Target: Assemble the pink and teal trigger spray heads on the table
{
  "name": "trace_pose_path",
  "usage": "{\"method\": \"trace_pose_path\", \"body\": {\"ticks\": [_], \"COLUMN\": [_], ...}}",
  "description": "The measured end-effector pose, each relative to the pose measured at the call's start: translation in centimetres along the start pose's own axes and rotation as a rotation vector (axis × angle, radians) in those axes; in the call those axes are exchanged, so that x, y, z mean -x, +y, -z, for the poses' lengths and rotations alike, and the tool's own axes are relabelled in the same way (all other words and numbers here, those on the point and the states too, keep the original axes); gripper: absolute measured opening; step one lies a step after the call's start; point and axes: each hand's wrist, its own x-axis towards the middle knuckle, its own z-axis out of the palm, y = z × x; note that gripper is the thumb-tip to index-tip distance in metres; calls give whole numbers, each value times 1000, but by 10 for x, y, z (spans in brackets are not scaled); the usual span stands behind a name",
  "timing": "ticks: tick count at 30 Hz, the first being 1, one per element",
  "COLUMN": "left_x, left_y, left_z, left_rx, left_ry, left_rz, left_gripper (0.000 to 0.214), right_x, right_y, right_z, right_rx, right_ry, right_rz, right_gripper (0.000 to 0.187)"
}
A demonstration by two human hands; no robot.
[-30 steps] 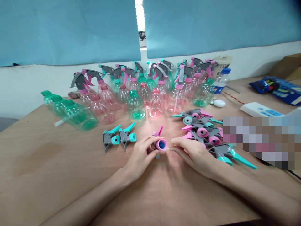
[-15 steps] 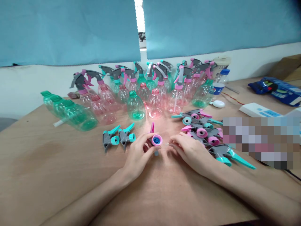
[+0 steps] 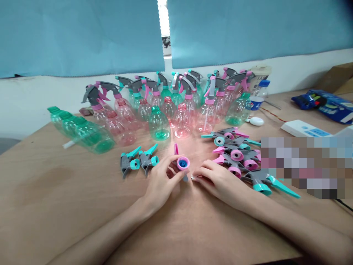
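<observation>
My left hand point(image 3: 165, 176) is closed around a pink-collared trigger spray head point(image 3: 183, 163), whose round opening with a blue inside faces me. Just to its right, my right hand point(image 3: 217, 178) pinches a tiny white piece point(image 3: 193, 177) between thumb and fingertips; its kind is too small to make out. Left of my left hand lie two grey and turquoise spray heads point(image 3: 149, 161). A pile of loose pink and turquoise spray heads point(image 3: 236, 154) lies beyond my right hand, and one with a turquoise collar point(image 3: 261, 188) rests beside my right forearm.
Pink and green bottles stand across the back, several topped with spray heads. An uncapped green bottle point(image 3: 159, 127) and a pink one point(image 3: 182, 125) are nearest. Green bottles point(image 3: 93, 136) lean at left. At right are a white box point(image 3: 306, 129) and a blue packet point(image 3: 328, 105).
My right hand has moved slightly left and down, and the white piece in its fingertips now shows plainly. The spray head in my left hand has tilted a little.
</observation>
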Motion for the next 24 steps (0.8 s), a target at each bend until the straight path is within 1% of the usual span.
{"method": "trace_pose_path", "body": {"ticks": [4, 7, 12, 17, 19, 21, 24], "left_x": [-5, -6, -5, -4, -3, -1, 3], "left_y": [-1, -2, -7, -14, -11, -6, 1], "left_z": [4, 4, 4, 9, 10, 9, 5], "left_rx": [-99, -145, -158, -241, -244, -233, -224], "left_ry": [132, 149, 181, 239, 240, 215, 154], "left_rz": [-2, -27, 13, 55, 35, -21, -127], "left_gripper": [23, 23, 22, 22, 20, 18, 19], "right_x": [2, 2, 1, 0, -1, -1, -2], "right_y": [-1, -1, -1, -1, -1, -1, -2], "right_z": [-1, -1, 2, 5, 5, 6, 9], "right_rx": [-107, -166, -190, -193, -203, -233, -290], "right_ry": [66, 101, 125, 147, 159, 179, 204], "right_rz": [38, 43, 4, -6, -22, -70, -126], "right_gripper": [12, 11, 10, 10, 8, 7, 15]}}
